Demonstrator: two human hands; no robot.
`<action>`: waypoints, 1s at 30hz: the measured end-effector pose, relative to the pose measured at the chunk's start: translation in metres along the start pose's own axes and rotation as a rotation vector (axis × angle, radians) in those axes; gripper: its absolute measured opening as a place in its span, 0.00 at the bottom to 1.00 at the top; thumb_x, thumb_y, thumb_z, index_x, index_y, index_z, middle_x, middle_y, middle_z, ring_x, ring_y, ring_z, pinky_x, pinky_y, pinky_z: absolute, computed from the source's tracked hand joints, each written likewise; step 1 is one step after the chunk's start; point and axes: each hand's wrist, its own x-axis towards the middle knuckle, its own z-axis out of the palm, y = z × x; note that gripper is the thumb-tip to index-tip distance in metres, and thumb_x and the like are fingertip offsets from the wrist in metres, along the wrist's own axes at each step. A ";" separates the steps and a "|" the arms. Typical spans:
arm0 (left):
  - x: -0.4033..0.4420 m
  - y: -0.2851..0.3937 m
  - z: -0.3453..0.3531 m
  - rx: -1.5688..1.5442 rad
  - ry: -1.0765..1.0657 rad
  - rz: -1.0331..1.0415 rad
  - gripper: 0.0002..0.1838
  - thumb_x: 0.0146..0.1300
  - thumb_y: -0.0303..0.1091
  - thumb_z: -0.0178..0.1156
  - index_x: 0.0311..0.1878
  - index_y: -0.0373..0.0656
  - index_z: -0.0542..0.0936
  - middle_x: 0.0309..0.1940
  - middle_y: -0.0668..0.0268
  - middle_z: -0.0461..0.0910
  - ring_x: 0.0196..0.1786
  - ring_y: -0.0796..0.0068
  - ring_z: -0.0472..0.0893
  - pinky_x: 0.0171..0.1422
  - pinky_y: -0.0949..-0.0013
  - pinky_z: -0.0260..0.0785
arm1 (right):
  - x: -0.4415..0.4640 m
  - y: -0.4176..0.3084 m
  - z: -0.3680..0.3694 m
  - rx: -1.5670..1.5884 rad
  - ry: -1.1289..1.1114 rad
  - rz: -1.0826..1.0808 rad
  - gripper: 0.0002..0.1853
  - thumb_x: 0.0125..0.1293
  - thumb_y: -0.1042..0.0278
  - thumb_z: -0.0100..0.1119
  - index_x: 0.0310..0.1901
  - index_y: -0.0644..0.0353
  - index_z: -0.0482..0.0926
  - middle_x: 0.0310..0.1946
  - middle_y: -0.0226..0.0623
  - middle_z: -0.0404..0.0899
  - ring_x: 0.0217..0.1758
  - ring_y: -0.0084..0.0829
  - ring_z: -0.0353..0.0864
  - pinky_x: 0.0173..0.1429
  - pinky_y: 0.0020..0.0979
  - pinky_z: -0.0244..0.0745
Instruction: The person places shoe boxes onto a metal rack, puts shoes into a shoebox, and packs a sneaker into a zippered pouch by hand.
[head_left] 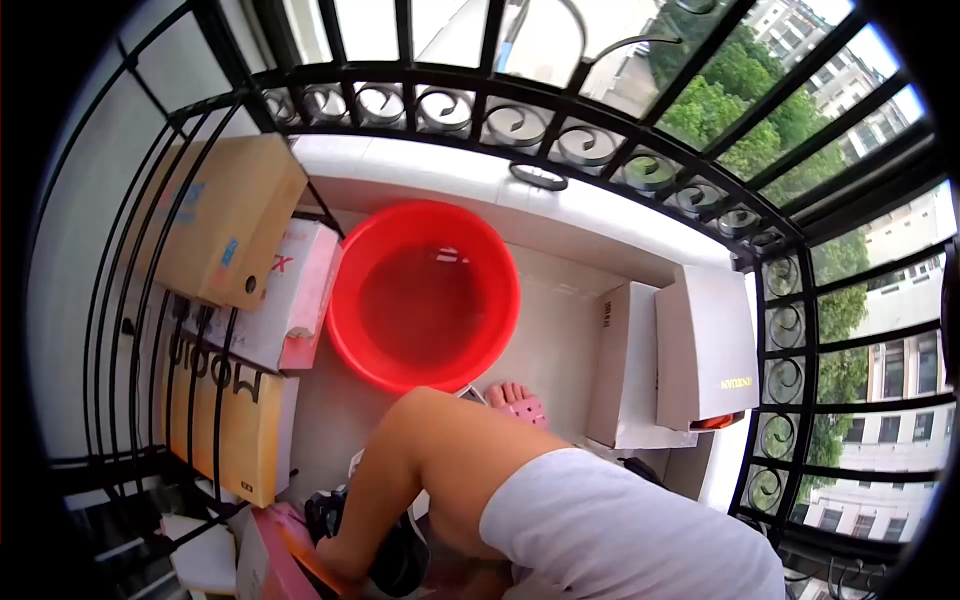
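Note:
A bare, bent arm in a light grey sleeve comes in from the lower right, and appears to be my right one. At the bottom left my right hand (340, 562) is low beside the open pink box (268, 560) with an orange inner edge, next to a black-and-white shoe (400, 560). Its fingers are hidden, so what it holds, if anything, does not show. My left hand cannot be made out. Beyond the elbow stands a round red basin (340, 310) with water in it. A foot in a pink clog (525, 409) shows beside the arm.
Cardboard boxes (225, 225) are stacked at the left behind thin black bars, with a tan box (230, 425) below. Two grey-white boxes (705, 345) stand at the right by the low wall. Black metal railings (620, 120) enclose the balcony, with trees and buildings outside.

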 end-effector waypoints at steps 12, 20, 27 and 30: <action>-0.013 -0.016 -0.002 0.006 -0.020 0.058 0.17 0.59 0.40 0.61 0.42 0.34 0.79 0.39 0.47 0.79 0.40 0.49 0.78 0.44 0.54 0.69 | -0.132 -0.015 -0.141 -0.281 -0.125 0.017 0.11 0.57 0.61 0.53 0.35 0.52 0.84 0.29 0.34 0.81 0.30 0.36 0.78 0.33 0.41 0.69; 0.026 -0.049 -0.063 -0.222 0.709 0.071 0.12 0.61 0.37 0.59 0.42 0.38 0.77 0.32 0.55 0.77 0.35 0.54 0.76 0.41 0.57 0.68 | -0.229 0.051 -0.145 -0.092 -0.007 -0.140 0.08 0.46 0.65 0.56 0.27 0.56 0.81 0.37 0.35 0.74 0.29 0.25 0.72 0.32 0.26 0.66; 0.125 -0.084 -0.106 -0.423 0.792 0.095 0.12 0.62 0.38 0.59 0.40 0.39 0.80 0.31 0.60 0.79 0.33 0.69 0.80 0.38 0.68 0.70 | -0.243 0.059 -0.146 -0.115 -0.024 -0.054 0.11 0.47 0.67 0.56 0.34 0.55 0.81 0.44 0.34 0.76 0.33 0.23 0.75 0.36 0.23 0.70; 0.140 -0.068 -0.095 -0.571 0.469 -0.005 0.26 0.59 0.47 0.61 0.57 0.43 0.73 0.46 0.58 0.78 0.38 0.68 0.80 0.44 0.69 0.71 | -0.239 0.060 -0.148 -0.130 -0.037 -0.022 0.12 0.47 0.68 0.57 0.35 0.55 0.82 0.44 0.33 0.75 0.32 0.23 0.75 0.35 0.23 0.70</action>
